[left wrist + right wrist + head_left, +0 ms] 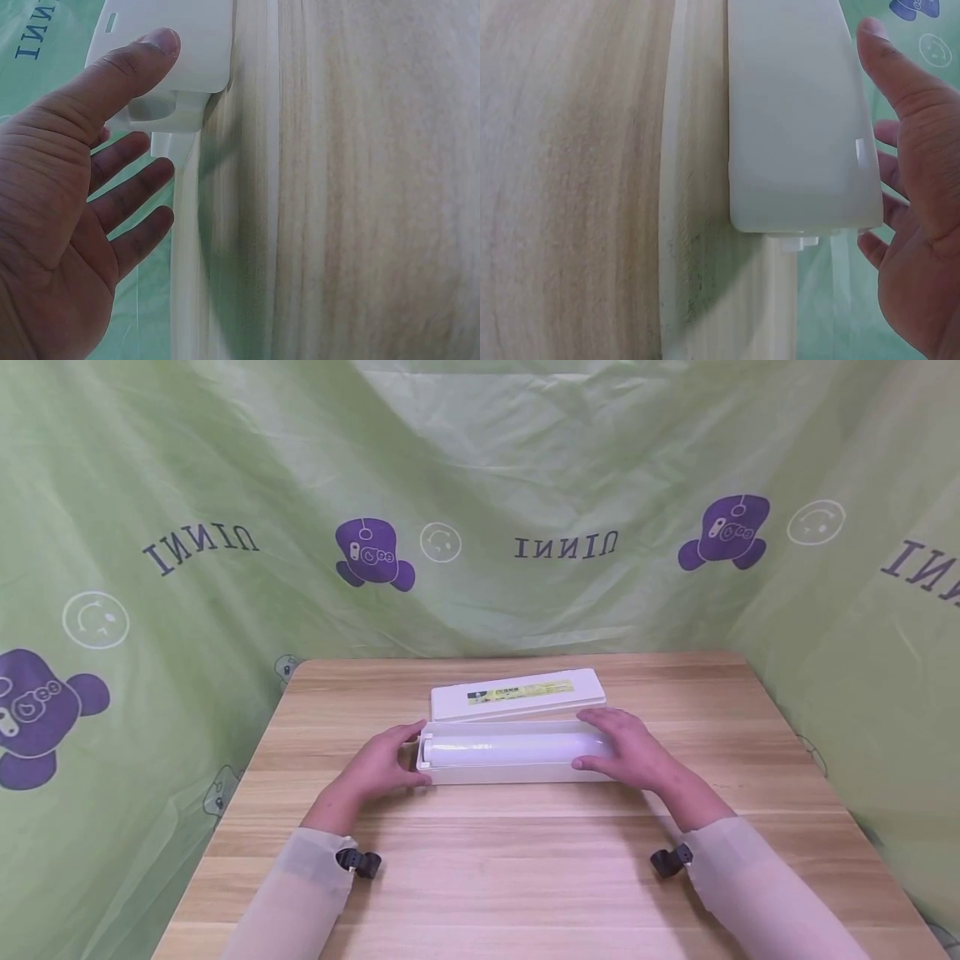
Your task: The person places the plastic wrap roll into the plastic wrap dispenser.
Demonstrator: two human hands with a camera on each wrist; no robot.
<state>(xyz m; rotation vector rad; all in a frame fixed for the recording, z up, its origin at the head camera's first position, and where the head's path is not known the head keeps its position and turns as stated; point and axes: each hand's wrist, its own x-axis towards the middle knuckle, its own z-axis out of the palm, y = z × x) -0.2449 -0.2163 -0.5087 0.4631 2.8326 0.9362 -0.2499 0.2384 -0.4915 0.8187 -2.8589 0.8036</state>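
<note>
A long white box (510, 772) lies open across the middle of the wooden table (487, 877), with a white roll (517, 747) lying lengthwise in it. Its flat white lid (517, 693), bearing a yellow label, lies just behind it. My left hand (378, 764) is at the box's left end, the thumb touching the front corner and the fingers reaching behind. In the left wrist view the thumb of the left hand (67, 210) rests on the box (172, 45), fingers straight. My right hand (630, 747) lies over the right end. In the right wrist view the right hand (922, 225) flanks the box (795, 127).
Green printed plastic sheeting (480, 485) hangs behind and on both sides of the table. Bare wood (525, 868) lies between the box and the near edge. A small black clip (358, 862) sits at each wrist.
</note>
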